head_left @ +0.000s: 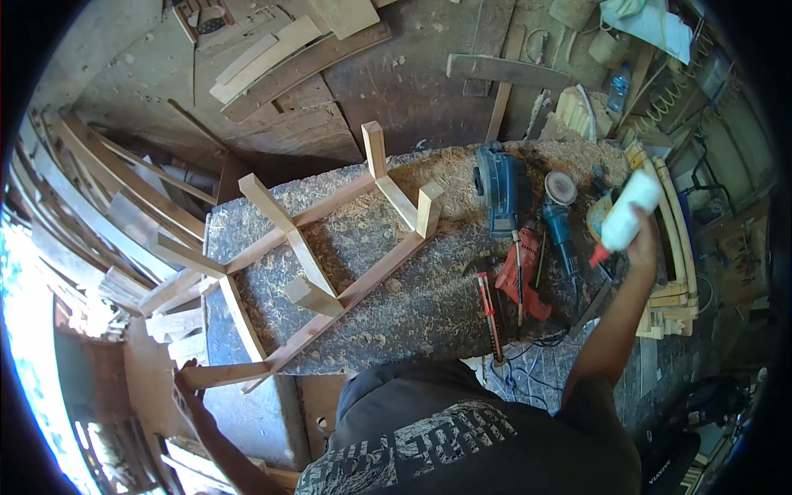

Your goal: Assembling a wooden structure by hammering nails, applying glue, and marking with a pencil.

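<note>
Gripping wooden frame [318, 264] end, left hand [188, 388] low | right hand [639, 239] raised, closed around white glue bottle [627, 210], nozzle down

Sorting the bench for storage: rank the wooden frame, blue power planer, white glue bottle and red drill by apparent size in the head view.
1. wooden frame, by far the largest, spanning the bench.
2. blue power planer.
3. and 4. unsure: the white glue bottle, raised nearer the camera in the right hand, looks about equal to the red drill.
</note>
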